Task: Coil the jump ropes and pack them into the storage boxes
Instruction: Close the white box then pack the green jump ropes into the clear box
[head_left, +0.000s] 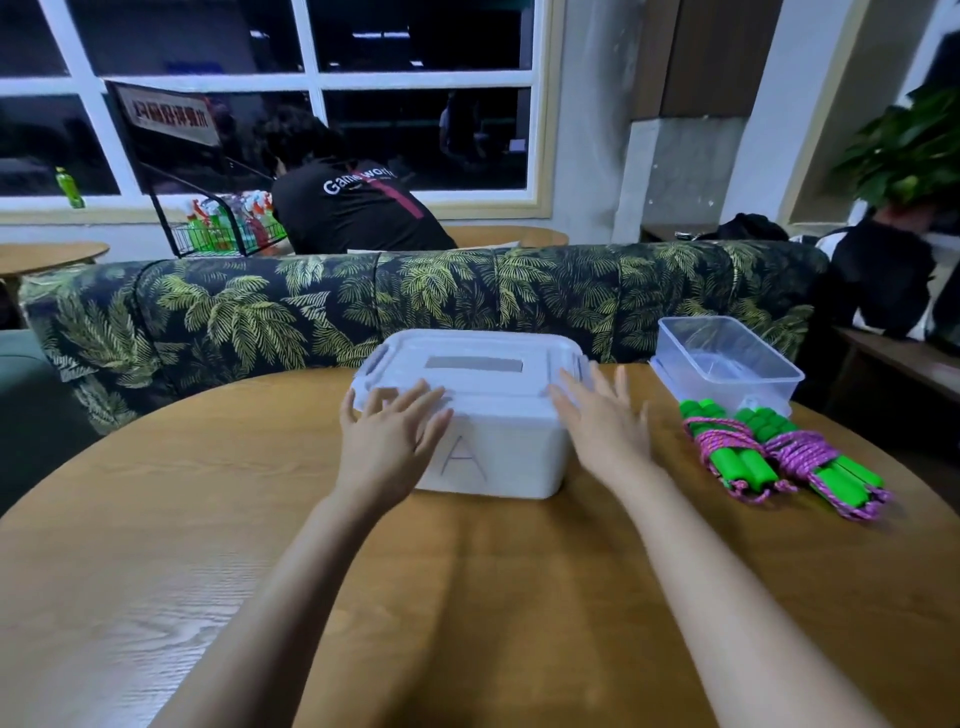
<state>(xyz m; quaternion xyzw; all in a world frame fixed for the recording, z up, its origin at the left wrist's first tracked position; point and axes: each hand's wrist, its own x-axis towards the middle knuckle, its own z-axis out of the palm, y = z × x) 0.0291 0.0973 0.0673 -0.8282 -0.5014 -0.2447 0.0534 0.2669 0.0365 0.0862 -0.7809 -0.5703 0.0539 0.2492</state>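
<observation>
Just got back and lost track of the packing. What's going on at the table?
A person holds the left hand and right hand, fingers straight, against the closed lid of the white box marked A. Two coiled jump ropes with green handles lie on the table to its right, beside an open clear container, not yet packed.

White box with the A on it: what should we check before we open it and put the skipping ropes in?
1. Hands free: left hand and right hand are flat at the lid's front edge and hold nothing. Ok.
2. Lid off the white box: it is on. Not ok.
3. Side clips undone: cannot tell.
4. Room inside the white box: the lid hides it. Cannot tell.
5. Jump ropes coiled: two bundles lie on the table, right of the box. Ok.
6. Clear box open: no lid on top. Ok.
</observation>
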